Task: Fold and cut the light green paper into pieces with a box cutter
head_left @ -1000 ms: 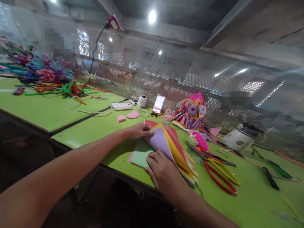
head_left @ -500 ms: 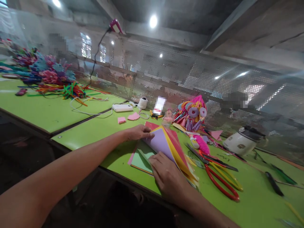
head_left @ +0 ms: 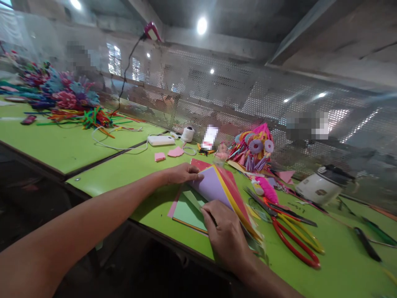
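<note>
My left hand [head_left: 185,173] pinches the upper left edge of several coloured paper sheets, a purple sheet [head_left: 212,185] on top with yellow and red ones behind it. These sheets are bent up off the pile. Beneath them lies a light green sheet [head_left: 189,211] on further paper, with a pink edge showing at its left. My right hand [head_left: 225,231] is closed on a narrow pale green paper strip [head_left: 192,200], which slants up to the left over the green sheet. Right of the paper, scissors with red handles [head_left: 291,242] and scissors with yellow handles [head_left: 305,236] lie crossed.
Behind the papers lie pink paper pieces [head_left: 175,152], a white power bank [head_left: 161,140] and a phone [head_left: 210,137]. Tasselled paper crafts [head_left: 256,145] and a white kettle [head_left: 321,186] stand along the mesh. Pipe cleaners [head_left: 96,118] are heaped at far left.
My right hand has drawn slightly right and down, with the pale green strip showing more. My left hand keeps its hold on the raised sheets. The view has shifted a little.
</note>
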A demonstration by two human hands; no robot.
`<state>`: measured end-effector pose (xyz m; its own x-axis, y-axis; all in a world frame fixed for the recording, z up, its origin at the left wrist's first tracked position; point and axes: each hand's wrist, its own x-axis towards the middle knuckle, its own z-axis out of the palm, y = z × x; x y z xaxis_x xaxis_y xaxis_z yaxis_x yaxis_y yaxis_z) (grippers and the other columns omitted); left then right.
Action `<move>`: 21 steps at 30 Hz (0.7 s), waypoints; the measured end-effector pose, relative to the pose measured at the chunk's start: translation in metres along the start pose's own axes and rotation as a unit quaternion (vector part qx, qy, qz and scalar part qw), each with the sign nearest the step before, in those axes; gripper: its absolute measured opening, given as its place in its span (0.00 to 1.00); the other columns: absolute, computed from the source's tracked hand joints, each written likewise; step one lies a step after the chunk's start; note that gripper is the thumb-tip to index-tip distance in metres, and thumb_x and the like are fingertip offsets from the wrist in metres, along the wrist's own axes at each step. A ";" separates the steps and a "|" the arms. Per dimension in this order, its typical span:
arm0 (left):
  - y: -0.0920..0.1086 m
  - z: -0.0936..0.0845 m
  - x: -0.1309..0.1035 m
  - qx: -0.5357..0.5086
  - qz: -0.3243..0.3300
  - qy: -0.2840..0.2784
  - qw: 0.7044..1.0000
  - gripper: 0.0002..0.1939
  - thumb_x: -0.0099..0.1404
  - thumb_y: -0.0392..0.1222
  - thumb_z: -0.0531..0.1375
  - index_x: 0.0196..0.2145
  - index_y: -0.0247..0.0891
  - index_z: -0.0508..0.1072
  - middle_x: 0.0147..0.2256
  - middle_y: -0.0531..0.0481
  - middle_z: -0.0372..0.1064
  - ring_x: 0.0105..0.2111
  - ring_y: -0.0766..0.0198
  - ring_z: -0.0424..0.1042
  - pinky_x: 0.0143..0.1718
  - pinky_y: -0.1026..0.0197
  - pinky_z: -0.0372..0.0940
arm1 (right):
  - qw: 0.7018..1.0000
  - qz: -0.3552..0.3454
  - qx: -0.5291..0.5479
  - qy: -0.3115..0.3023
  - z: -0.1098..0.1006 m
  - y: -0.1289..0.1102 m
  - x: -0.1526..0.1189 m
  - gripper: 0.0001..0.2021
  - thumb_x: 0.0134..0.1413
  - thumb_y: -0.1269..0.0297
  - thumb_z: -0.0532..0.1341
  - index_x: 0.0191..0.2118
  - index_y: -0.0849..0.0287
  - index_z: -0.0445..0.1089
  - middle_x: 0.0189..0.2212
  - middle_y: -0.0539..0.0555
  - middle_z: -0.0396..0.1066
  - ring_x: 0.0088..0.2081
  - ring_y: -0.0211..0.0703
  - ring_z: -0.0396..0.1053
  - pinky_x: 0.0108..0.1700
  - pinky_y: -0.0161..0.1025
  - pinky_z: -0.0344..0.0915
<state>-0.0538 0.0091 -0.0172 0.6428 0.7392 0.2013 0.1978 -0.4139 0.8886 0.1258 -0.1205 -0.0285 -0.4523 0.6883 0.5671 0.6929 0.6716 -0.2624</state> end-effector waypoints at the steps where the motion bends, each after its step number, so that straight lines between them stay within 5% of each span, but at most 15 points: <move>1: 0.000 0.000 0.000 -0.002 0.001 -0.001 1.000 0.25 0.56 0.62 0.57 0.25 0.33 0.66 0.23 0.55 0.55 0.25 0.69 0.54 0.26 0.64 0.51 | 1.000 0.000 0.005 0.004 -0.001 0.000 0.000 0.10 0.61 0.71 0.52 0.30 0.59 0.66 0.26 0.53 0.67 0.30 0.41 0.65 0.33 0.37 0.60; 14: 0.000 0.002 0.000 -0.026 0.025 0.021 0.999 0.25 0.55 0.62 0.58 0.23 0.33 0.66 0.21 0.56 0.55 0.23 0.70 0.53 0.24 0.65 0.51 | 0.999 -0.006 0.031 0.039 -0.001 -0.003 0.001 0.09 0.56 0.74 0.56 0.25 0.59 0.63 0.23 0.51 0.65 0.28 0.39 0.63 0.30 0.35 0.57; 21: 0.000 0.008 0.004 -0.014 0.055 0.091 0.994 0.22 0.58 0.59 0.58 0.27 0.33 0.67 0.22 0.56 0.57 0.23 0.71 0.55 0.23 0.67 0.50 | 0.999 -0.013 -0.019 0.023 -0.013 0.002 0.019 0.06 0.55 0.71 0.57 0.27 0.59 0.64 0.24 0.51 0.66 0.28 0.39 0.63 0.30 0.35 0.58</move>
<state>-0.0452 0.0079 -0.0201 0.5144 0.7751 0.3668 0.1111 -0.4844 0.8678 0.1254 -0.1093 -0.0081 -0.4449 0.6567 0.6089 0.7020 0.6779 -0.2183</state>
